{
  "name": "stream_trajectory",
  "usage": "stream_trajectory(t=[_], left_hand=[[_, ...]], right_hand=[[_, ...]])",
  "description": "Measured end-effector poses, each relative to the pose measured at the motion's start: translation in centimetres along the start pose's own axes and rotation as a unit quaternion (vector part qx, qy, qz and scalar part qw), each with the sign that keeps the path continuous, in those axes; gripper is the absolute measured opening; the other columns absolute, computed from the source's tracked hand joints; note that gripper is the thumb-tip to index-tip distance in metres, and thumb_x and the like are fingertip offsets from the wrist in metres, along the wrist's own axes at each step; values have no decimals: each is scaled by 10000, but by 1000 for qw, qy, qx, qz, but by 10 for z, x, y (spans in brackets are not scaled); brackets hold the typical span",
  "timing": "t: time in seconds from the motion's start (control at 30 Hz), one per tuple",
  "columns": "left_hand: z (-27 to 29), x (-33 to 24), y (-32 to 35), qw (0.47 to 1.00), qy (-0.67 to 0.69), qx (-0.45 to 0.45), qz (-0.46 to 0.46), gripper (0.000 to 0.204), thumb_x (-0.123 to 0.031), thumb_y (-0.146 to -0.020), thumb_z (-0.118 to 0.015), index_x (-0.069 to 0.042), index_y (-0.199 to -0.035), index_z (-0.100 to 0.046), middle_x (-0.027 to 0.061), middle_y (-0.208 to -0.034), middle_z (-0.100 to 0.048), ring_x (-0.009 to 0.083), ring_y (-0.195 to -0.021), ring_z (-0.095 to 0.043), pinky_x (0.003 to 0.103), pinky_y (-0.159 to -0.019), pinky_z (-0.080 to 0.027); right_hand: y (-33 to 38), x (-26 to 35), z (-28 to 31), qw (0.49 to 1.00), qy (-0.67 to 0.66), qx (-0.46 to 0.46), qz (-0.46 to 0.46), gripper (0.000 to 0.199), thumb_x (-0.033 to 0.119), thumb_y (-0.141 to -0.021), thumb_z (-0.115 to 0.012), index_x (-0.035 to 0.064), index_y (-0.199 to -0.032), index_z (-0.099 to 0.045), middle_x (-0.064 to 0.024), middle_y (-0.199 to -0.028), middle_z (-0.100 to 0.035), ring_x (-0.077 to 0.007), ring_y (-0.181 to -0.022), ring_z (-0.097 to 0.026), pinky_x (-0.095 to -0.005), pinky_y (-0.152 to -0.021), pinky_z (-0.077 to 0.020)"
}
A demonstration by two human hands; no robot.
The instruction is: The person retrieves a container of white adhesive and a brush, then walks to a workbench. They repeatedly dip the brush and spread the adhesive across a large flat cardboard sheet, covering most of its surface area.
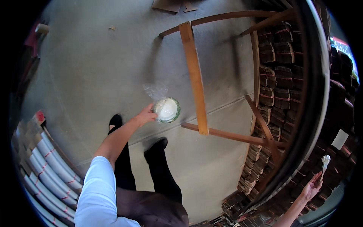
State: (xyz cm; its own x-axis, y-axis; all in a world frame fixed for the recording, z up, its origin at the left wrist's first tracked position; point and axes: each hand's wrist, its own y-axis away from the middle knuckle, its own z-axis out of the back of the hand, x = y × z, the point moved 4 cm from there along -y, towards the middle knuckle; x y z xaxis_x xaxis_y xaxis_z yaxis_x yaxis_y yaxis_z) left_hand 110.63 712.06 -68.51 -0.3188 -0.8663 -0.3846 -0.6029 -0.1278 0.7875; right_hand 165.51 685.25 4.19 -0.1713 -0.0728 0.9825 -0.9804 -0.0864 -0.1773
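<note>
My left hand (145, 115) grips the edge of a round bowl (167, 109) with a green rim and a white inside, out over the floor in front of my feet. Clear plastic film (157, 90) sticks up from its far side. Far to the right, my right hand (312, 186) is raised and closed around the handle of a brush (325, 162). The brush's pale bristles point upward, and part of its handle is hidden by the fingers.
A wooden frame of slats (194, 75) stands right of the bowl. Behind it are stacked bundles of brown cardboard (281, 75). Several long grey-white rolls or strips with red bands (49, 162) lie at the left. Cardboard pieces (166, 5) are on the far floor.
</note>
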Motion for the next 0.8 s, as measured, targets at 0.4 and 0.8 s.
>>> stream_trajectory(t=[0.4,0.8], left_hand=[[-63,95,-201,997,-51,1,-58,870,-106,-793,-649,-82,-1539,-203,170,-1112,-625,227,-887,-640,345,-725,-544],[-88,72,-147,972,-212,-97,-28,891,-371,-828,-708,-21,-1504,-244,240,-1450,-447,354,-1341,-441,402,-1090,-373]], right_hand=[[81,6,-24,984,87,-72,139,410,97,-1010,-477,-119,-1357,-442,-251,-1437,-450,-335,-1354,-433,-436,-1160,-357],[78,3,-4,983,89,-109,113,390,103,-1010,-480,-109,-1338,-475,-238,-1411,-488,-322,-1329,-467,-433,-1158,-365]])
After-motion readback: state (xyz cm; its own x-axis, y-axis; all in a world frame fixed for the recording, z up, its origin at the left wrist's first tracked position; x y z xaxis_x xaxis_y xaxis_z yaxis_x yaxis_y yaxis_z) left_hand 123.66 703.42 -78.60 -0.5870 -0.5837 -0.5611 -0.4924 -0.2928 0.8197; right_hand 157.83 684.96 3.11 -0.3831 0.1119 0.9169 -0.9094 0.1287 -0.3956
